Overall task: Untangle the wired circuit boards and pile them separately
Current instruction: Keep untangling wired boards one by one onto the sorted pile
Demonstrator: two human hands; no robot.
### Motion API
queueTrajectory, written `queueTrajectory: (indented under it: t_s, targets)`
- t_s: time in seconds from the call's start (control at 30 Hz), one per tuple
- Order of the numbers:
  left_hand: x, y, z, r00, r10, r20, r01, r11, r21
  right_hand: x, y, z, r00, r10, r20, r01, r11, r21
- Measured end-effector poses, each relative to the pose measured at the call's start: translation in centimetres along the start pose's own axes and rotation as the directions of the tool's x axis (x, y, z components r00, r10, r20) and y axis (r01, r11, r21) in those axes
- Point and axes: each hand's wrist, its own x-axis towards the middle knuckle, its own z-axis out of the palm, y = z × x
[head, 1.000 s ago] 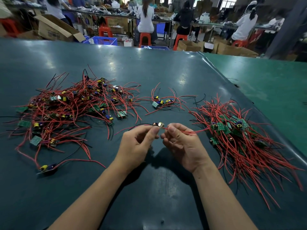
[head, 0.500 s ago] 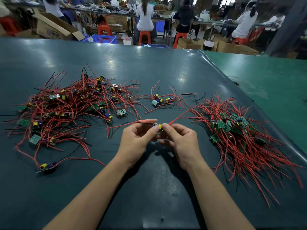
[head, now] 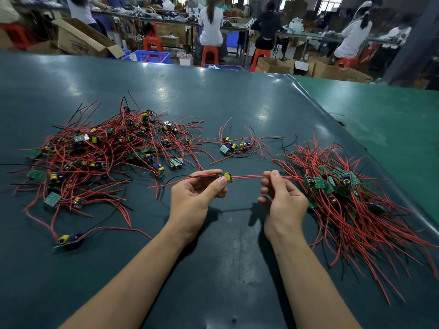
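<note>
My left hand (head: 194,198) pinches a small circuit board (head: 226,176) with a yellow part, held above the table. Red wires (head: 247,177) run from it to the right, and my right hand (head: 282,200) pinches them taut. More red wires trail left from the board. A tangled heap of wired boards (head: 102,153) lies at the left. A small tangle of a few boards (head: 234,146) lies beyond my hands. At the right lies a straightened pile of boards (head: 342,191) with wires fanned toward the near edge.
A single loose board (head: 67,239) lies at the near left on the dark green table (head: 213,269). A lighter green table (head: 392,124) adjoins at the right. Beyond the far edge are seated people, red stools, cardboard boxes and a blue crate (head: 152,57).
My hands have drawn apart: the right hand slid rightward along the red wires, pulling them straight, while the left keeps the board.
</note>
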Motion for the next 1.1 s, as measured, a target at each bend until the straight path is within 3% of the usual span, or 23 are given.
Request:
queueTrajectory:
  t_s: [0.37,0.47,0.53,0.57,0.63,0.7,0.77,0.83,1.0,1.1]
  targets:
    - [0.1,-0.1,-0.1,0.999,0.035,-0.022,-0.035,0.999,-0.003,1.2,0.3,-1.0,0.971,-0.157,-0.182,0.153,0.987,-0.040]
    - [0.1,0.0,0.1,0.992,0.110,-0.068,-0.107,0.993,0.050,1.1,0.6,-0.9,0.978,-0.125,-0.167,0.120,0.992,-0.036]
    - [0.1,0.3,-0.1,0.958,0.251,-0.138,-0.227,0.959,0.168,1.0,0.5,-0.8,0.981,-0.099,-0.168,0.092,0.995,-0.049]
    - [0.2,0.6,-0.3,0.915,0.373,-0.150,-0.319,0.900,0.296,1.0,0.5,-0.9,0.978,-0.116,-0.176,0.103,0.991,-0.084]
    - [0.4,0.9,-0.8,0.778,0.625,-0.061,-0.490,0.665,0.564,0.7,0.5,-1.0,0.969,-0.215,-0.120,0.185,0.957,-0.221]
    - [0.5,0.9,-1.2,0.665,0.745,0.047,-0.582,0.478,0.658,-0.6,0.8,-0.4,0.951,-0.282,0.128,0.307,0.908,-0.285]
    - [0.8,0.9,-1.3,0.622,0.771,0.136,-0.624,0.384,0.680,-2.0,1.5,0.5,0.885,-0.241,0.397,0.352,0.906,-0.234]
    - [1.1,0.8,-1.4,0.616,0.751,0.238,-0.670,0.342,0.659,-2.9,2.0,1.0,0.817,-0.225,0.531,0.379,0.904,-0.200]
    - [1.2,0.5,-1.1,0.578,0.670,0.465,-0.733,0.175,0.658,-2.7,2.0,1.0,0.763,-0.373,0.529,0.526,0.833,-0.172]
    - [1.3,0.7,-0.8,0.531,0.670,0.519,-0.761,0.108,0.640,-2.6,1.9,1.0,0.763,-0.411,0.499,0.562,0.803,-0.198]
